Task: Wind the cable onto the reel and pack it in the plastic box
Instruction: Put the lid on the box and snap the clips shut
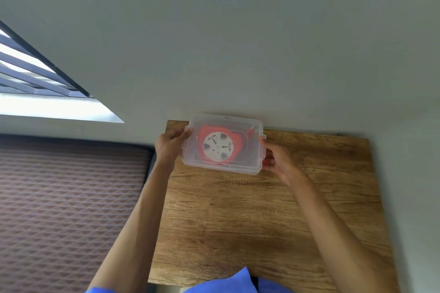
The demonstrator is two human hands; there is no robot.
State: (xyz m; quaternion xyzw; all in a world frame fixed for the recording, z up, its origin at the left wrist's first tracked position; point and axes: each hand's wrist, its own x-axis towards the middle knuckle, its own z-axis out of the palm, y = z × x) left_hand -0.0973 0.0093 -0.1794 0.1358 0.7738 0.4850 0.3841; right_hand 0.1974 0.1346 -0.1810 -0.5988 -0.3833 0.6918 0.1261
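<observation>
A clear plastic box (252, 162) with its lid on sits at the far edge of the wooden table (273, 221), against the wall. Through the lid I see the white reel (217, 147) lying flat with red cable (202, 133) wound around it. My left hand (170, 146) grips the box's left end at the side clip. At the right end clip, my right hand (277, 158) holds the box, fingers curled against the side.
A grey wall (238, 43) rises directly behind the table. Left of the table lies a brown patterned mattress (71, 197). A barred window (35, 74) is at the upper left. My blue shirt (238, 283) shows at the bottom edge.
</observation>
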